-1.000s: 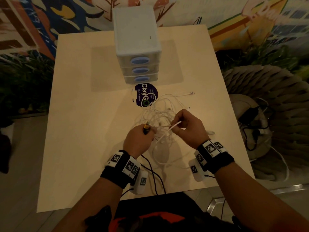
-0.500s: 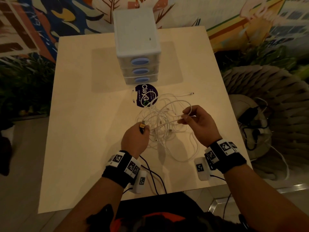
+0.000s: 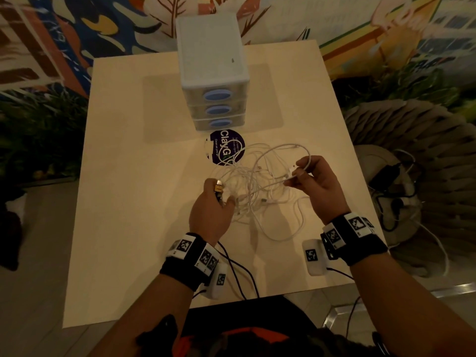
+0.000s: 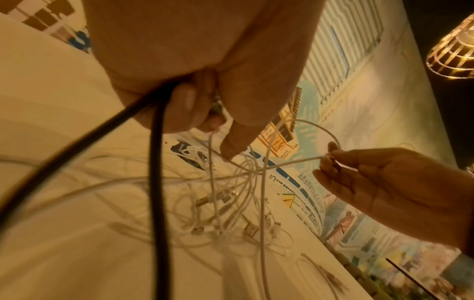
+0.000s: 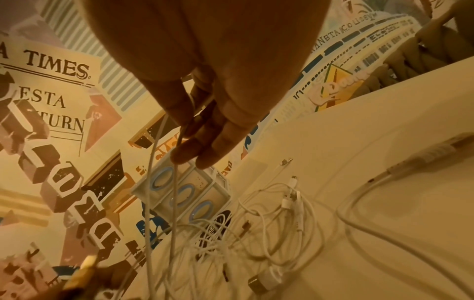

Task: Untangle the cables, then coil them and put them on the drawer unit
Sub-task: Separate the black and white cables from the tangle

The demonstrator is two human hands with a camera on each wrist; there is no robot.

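A tangle of white cables (image 3: 257, 186) (image 5: 256, 233) lies on the pale table (image 3: 123, 202), in front of a white drawer unit (image 3: 211, 55) with blue oval handles. My left hand (image 3: 213, 207) is raised over the tangle's left side, fingers curled round a cable end with a gold plug (image 3: 218, 188). My right hand (image 3: 311, 184) is lifted to the right and pinches a loop of white cable (image 4: 318, 134) between thumb and fingers. White strands run down from it into the pile (image 4: 231, 203).
A round dark sticker (image 3: 226, 148) lies between the drawer unit and the cables. Black wires from the wrist cameras (image 3: 237, 274) trail over the near table edge. A woven chair (image 3: 412, 155) holding black chargers stands right of the table. A painted wall rises behind.
My right hand has moved up and to the right, drawing a white loop out of the tangle. My left hand has shifted slightly away from me, still holding the gold plug end.
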